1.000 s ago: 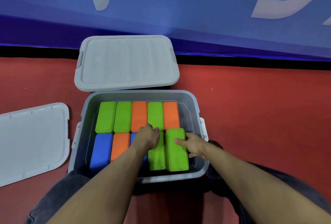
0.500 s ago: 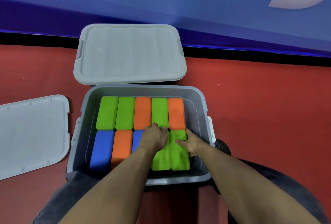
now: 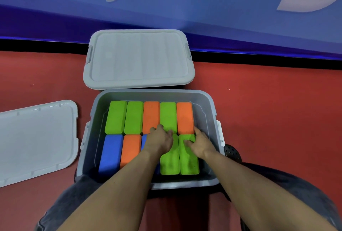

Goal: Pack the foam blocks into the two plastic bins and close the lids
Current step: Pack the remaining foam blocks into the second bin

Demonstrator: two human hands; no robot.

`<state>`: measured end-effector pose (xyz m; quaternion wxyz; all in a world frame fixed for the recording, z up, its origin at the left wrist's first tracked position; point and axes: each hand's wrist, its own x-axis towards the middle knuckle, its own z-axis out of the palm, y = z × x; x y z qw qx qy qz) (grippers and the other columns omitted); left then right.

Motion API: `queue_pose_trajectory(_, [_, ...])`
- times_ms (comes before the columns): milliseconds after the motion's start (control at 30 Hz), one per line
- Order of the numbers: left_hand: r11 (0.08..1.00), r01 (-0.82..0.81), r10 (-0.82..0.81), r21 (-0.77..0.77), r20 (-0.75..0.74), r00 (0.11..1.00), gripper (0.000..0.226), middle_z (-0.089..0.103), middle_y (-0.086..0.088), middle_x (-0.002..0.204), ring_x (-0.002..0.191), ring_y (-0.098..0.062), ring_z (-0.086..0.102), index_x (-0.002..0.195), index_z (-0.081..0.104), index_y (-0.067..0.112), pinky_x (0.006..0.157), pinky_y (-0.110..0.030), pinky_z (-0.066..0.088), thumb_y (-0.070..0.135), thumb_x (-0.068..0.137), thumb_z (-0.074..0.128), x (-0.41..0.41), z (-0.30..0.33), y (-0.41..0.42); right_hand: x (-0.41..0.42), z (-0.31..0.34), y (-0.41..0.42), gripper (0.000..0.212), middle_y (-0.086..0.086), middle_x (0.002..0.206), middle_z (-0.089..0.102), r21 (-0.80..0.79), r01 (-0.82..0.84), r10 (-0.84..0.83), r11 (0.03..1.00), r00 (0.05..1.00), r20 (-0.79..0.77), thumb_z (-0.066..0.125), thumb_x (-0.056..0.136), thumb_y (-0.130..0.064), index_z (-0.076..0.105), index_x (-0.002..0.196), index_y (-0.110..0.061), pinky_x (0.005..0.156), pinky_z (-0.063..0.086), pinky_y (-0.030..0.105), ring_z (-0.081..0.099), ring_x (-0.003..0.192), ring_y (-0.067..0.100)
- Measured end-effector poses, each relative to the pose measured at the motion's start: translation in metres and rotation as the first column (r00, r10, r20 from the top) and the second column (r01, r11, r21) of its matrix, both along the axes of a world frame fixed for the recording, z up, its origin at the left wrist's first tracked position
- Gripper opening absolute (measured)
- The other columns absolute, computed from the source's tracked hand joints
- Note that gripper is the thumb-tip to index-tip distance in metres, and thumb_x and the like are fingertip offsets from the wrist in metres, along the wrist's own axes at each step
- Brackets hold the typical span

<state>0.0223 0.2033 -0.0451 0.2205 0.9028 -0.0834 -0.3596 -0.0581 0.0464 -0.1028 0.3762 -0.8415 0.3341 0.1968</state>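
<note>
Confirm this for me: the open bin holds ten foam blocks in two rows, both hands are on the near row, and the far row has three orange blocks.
Not quite. The head view shows the far row in the bin with two orange blocks, not three; the other three there are green. The rest holds: ten blocks in two rows, left hand and right hand on the near row.

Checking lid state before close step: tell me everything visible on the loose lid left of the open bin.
The loose lid is pale grey, smooth plastic by its look, rectangular with rounded corners, a raised rim and small tabs along its edges. It lies flat on the red floor, left of the open bin, slightly skewed, its left part cut off by the frame. It sits close beside the bin's left latch; contact cannot be told. Neither hand touches it.
</note>
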Motion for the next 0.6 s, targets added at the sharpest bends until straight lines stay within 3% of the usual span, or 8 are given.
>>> queue_pose_trajectory(100, [1.000, 0.007, -0.007, 0.003, 0.058, 0.998, 0.053, 0.046, -0.023, 0.143, 0.131, -0.041, 0.045, 0.144, 0.040, 0.003, 0.107, -0.042, 0.036, 0.040, 0.106, 0.040, 0.003, -0.001, 0.008, 0.002, 0.017, 0.011, 0.070, 0.001, 0.169, 0.016, -0.224, -0.213, 0.221, 0.951, 0.975, 0.010, 0.052, 0.100, -0.050, 0.025, 0.159, -0.026, 0.122, 0.028, 0.041, 0.027, 0.152, 0.025])
queue_pose_trajectory(200, [0.999, 0.052, -0.053, 0.013, 0.171, 0.984, 0.056, 0.044, -0.020, 0.149, 0.137, -0.039, 0.041, 0.145, 0.041, 0.005, 0.113, -0.043, 0.034, 0.043, 0.104, 0.041, 0.008, 0.005, 0.023, 0.007, 0.032, 0.020, 0.068, 0.000, 0.170, 0.011, -0.309, -0.378, 0.407, 0.872, 0.913, 0.030, 0.039, 0.103, -0.055, 0.020, 0.161, -0.025, 0.126, 0.017, 0.041, 0.015, 0.155, 0.022])
queue_pose_trajectory(300, [0.994, 0.100, -0.106, 0.036, 0.250, 0.962, 0.060, 0.032, -0.020, 0.160, 0.147, -0.035, 0.030, 0.151, 0.035, 0.006, 0.118, -0.045, 0.030, 0.044, 0.104, 0.041, 0.022, 0.020, 0.048, 0.017, 0.050, 0.027, 0.069, 0.001, 0.170, 0.011, -0.388, -0.433, 0.484, 0.814, 0.874, 0.040, 0.033, 0.104, -0.058, 0.016, 0.162, -0.026, 0.127, 0.010, 0.037, 0.012, 0.156, 0.020])
queue_pose_trajectory(400, [0.995, 0.075, -0.090, 0.060, 0.296, 0.951, 0.064, 0.024, -0.018, 0.164, 0.151, -0.033, 0.024, 0.155, 0.031, 0.009, 0.120, -0.048, 0.027, 0.046, 0.104, 0.041, 0.044, 0.037, 0.080, 0.032, 0.066, 0.038, 0.070, 0.002, 0.169, 0.014, -0.430, -0.423, 0.502, 0.797, 0.860, 0.085, 0.034, 0.103, -0.059, 0.018, 0.161, -0.026, 0.126, 0.012, 0.037, 0.015, 0.155, 0.021])
queue_pose_trajectory(600, [1.000, 0.004, -0.015, 0.027, 0.425, 0.905, 0.062, 0.037, -0.018, 0.157, 0.145, -0.034, 0.034, 0.152, 0.036, 0.010, 0.116, -0.046, 0.032, 0.046, 0.103, 0.045, 0.083, 0.080, 0.154, 0.078, 0.094, 0.099, 0.066, 0.006, 0.168, 0.021, -0.495, -0.481, 0.623, 0.723, 0.764, 0.168, 0.039, 0.103, -0.054, 0.026, 0.159, -0.022, 0.126, 0.015, 0.038, 0.020, 0.154, 0.024])
